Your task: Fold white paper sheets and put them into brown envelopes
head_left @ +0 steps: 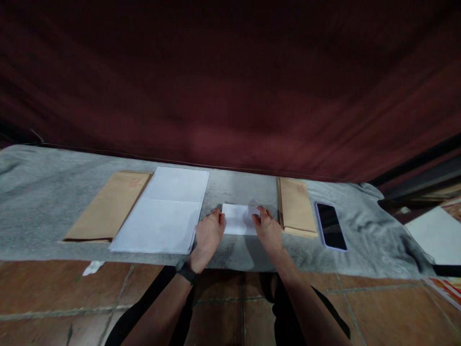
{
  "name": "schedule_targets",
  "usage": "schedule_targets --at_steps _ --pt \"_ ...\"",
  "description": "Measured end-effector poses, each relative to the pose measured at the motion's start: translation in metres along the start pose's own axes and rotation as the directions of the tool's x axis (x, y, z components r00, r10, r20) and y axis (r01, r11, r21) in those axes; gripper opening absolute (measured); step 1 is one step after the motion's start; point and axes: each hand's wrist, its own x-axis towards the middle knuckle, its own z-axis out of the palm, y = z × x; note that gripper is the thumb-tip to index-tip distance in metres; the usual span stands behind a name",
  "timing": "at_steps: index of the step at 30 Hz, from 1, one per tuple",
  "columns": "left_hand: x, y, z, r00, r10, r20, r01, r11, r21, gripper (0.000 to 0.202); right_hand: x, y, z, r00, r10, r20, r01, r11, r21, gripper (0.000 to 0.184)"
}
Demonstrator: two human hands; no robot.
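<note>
A small folded sheet of white paper (238,222) lies across the grey cloth in front of me. At its left end, my left hand (210,231) grips the edge with thumb and fingers close together. My right hand (268,231) pinches the opposite end, its thumb and fingertips over the paper. Left of my left hand is a stack of large white sheets (169,216) with a crease across the middle. A pile of brown envelopes (298,206) sits just right of my right hand.
Larger brown envelopes (110,206) lie left of the white stack. A phone (330,226) with a dark screen rests at the right. The grey cloth (378,240) is wrinkled there. Behind stands a dark red curtain-like surface (230,105); tiled floor (54,288) shows in front.
</note>
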Motion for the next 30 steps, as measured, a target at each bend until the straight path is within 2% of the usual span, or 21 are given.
schedule_targets --at_steps 8,12,15,18,21,23,26,30 --pt "-0.005 0.005 0.000 0.998 0.024 -0.062 -0.020 0.998 0.064 0.038 -0.004 -0.005 0.000 1.000 0.004 -0.016 -0.005 0.996 -0.086 0.039" --pt "-0.006 0.007 0.001 0.996 0.045 -0.073 -0.039 0.995 0.091 0.041 -0.006 -0.006 0.004 0.993 -0.055 -0.101 0.043 0.992 -0.120 0.039" --pt "-0.005 0.007 0.004 0.995 0.056 -0.076 -0.049 0.994 0.097 0.042 -0.007 -0.005 0.009 0.976 -0.131 -0.175 0.110 0.987 -0.121 0.039" --pt "-0.004 0.006 0.006 0.995 0.069 -0.066 -0.063 0.993 0.098 0.044 -0.011 -0.009 0.015 0.943 -0.252 -0.219 0.250 0.968 -0.039 0.042" --pt "-0.004 0.005 0.007 0.994 0.101 -0.044 -0.096 0.990 0.101 0.044 -0.021 -0.017 0.024 0.890 -0.402 -0.217 0.423 0.905 0.057 0.046" --pt "-0.004 0.005 0.007 0.993 0.113 -0.028 -0.110 0.989 0.101 0.042 -0.029 -0.023 0.031 0.861 -0.469 -0.198 0.490 0.869 0.072 0.050" --pt "-0.002 0.005 0.009 0.995 0.101 -0.013 -0.099 0.990 0.101 0.040 -0.039 -0.027 0.039 0.842 -0.511 -0.172 0.525 0.850 0.042 0.053" --pt "0.000 0.006 0.010 0.995 0.103 -0.018 -0.101 0.989 0.113 0.039 -0.044 -0.027 0.042 0.849 -0.507 -0.149 0.514 0.857 0.016 0.052"
